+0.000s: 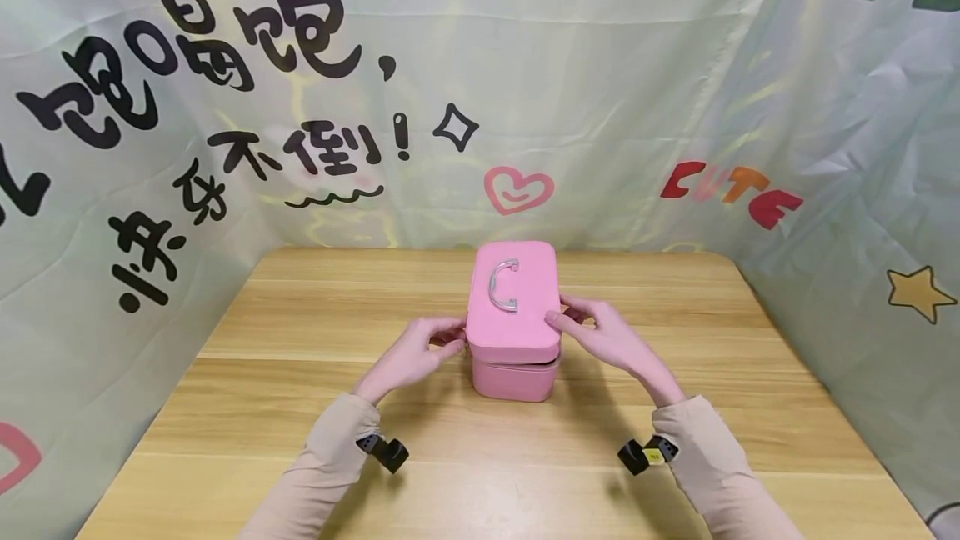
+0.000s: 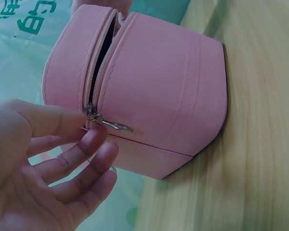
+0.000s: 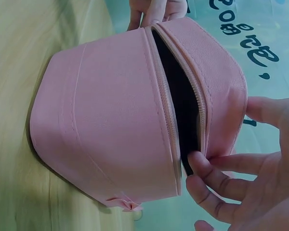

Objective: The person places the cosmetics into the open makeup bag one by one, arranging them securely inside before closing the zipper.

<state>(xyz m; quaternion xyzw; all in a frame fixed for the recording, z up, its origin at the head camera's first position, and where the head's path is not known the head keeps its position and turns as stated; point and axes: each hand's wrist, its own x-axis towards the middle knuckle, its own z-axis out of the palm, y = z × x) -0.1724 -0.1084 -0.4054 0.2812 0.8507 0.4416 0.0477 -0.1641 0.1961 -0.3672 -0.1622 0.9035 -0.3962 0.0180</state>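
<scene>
A pink vanity case [image 1: 512, 379] stands on the table, its lid [image 1: 517, 332] raised a little along the front and right. A silver handle [image 1: 504, 285] sits on top of the lid. At the front left corner, my left hand [image 1: 414, 350] has its thumb and fingertips at the metal zipper pull [image 2: 116, 126], apparently pinching its base; the free end sticks out. My right hand [image 1: 603, 333] grips the lid's right edge, thumb on top and fingertips [image 3: 200, 163] under the rim at the dark gap. The inside of the case is hidden.
The wooden table [image 1: 300, 290] extends around the case. Printed cloth [image 1: 600, 107] hangs behind it and along both sides. A small black camera [image 1: 384, 450] is strapped to the left wrist, another camera [image 1: 647, 454] to the right.
</scene>
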